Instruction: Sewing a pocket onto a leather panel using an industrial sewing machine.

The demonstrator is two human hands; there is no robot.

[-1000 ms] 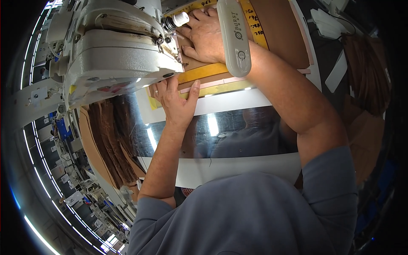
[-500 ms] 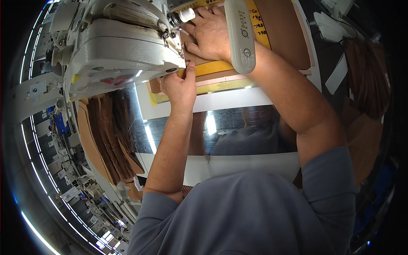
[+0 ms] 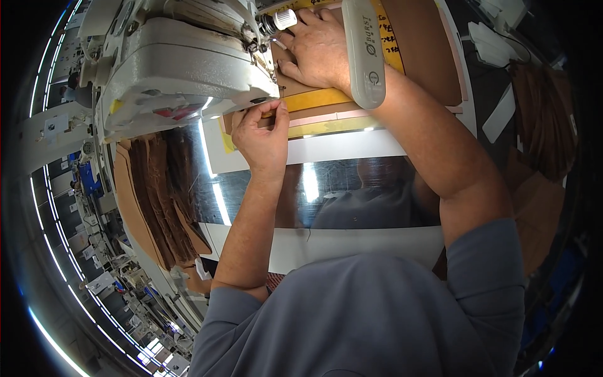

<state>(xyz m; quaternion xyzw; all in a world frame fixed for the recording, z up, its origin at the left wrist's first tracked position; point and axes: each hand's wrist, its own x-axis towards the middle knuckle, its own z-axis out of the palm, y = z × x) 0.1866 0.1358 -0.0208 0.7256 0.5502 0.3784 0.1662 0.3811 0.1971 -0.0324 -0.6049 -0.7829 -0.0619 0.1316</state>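
My right hand (image 3: 319,51) lies flat, fingers spread, on a brown leather panel (image 3: 422,50) set within a yellow template frame (image 3: 320,98) with handwritten marks. Close below the needle area of a white sewing machine (image 3: 182,69), my left hand (image 3: 260,139) has its thumb and forefinger pinched together. Whatever may be between those fingertips is too small to make out. The pinch is at the yellow frame's near edge, and the machine head hides part of the frame and panel. A pale elongated device (image 3: 364,56) covers my right wrist in view.
A white sheet (image 3: 314,151) lies under the frame, on a shiny metal plate (image 3: 289,204). Stacked brown leather pieces (image 3: 160,201) stand at left. More folded brown pieces (image 3: 543,119) and a white strip (image 3: 499,113) lie at right.
My left forefinger has come up to meet the thumb, where before the thumb pointed up beside the needle area. The right hand stays flat on the leather. The view has shifted slightly.
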